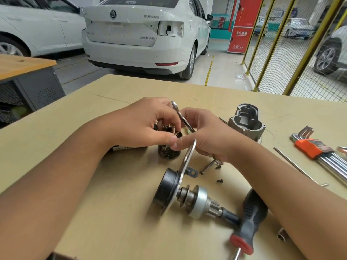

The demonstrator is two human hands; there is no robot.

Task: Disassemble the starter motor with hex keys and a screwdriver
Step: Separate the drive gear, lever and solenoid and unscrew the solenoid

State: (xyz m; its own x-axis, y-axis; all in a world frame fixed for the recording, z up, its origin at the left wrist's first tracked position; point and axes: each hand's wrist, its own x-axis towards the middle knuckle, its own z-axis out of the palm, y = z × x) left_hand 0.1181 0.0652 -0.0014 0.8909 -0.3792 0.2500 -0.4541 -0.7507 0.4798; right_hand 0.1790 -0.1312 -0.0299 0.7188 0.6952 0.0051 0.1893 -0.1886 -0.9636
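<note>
A dark starter motor body (170,147) stands upright on the wooden table (112,194), its copper end showing between my hands. My left hand (142,124) grips its top. My right hand (204,136) holds a slim metal wrench (183,117) slanted over the motor, thumb meeting my left thumb. In front lies the drive assembly (189,197) with a black cap, a metal plate and a pinion gear. A black and red screwdriver (251,216) lies partly under my right forearm. A hex key set (319,151) in an orange holder sits at the right.
An aluminium nose housing (246,121) stands behind my right hand. A long thin rod (294,164), loose bolts (206,167) and small screws (219,181) lie near my right wrist. White cars and a yellow mesh fence stand beyond the table's far edge.
</note>
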